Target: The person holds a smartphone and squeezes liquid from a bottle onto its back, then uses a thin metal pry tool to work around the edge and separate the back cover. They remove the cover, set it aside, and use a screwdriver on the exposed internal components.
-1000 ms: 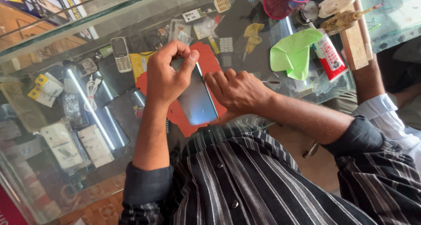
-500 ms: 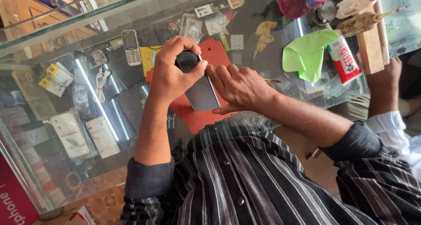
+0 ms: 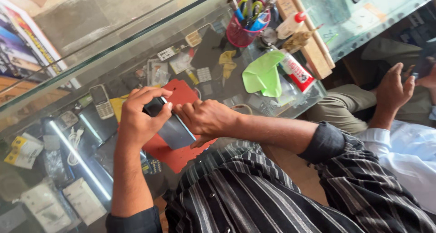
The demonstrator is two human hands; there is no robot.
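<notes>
A dark smartphone (image 3: 171, 129) with a glossy screen is held over a red mat (image 3: 179, 152) on a glass counter (image 3: 113, 46). My left hand (image 3: 141, 119) curls round the phone's upper end, thumb and fingers pinching its top edge. My right hand (image 3: 206, 119) grips the phone's right side with bent fingers. Both forearms come out of dark rolled-up sleeves above a striped shirt.
A green cloth (image 3: 263, 74), a red-and-white tube (image 3: 297, 71), a pink mesh cup of pens and scissors (image 3: 247, 21) and a wooden block (image 3: 306, 37) stand at the back right. Small phones and packets lie under the glass. Another person's hand (image 3: 393, 92) and white sleeve are at right.
The view has shifted, so the counter sits further right and lower. My left hand has slid up to the phone's top end, and the phone has tilted. The other person's hand has come into view.
</notes>
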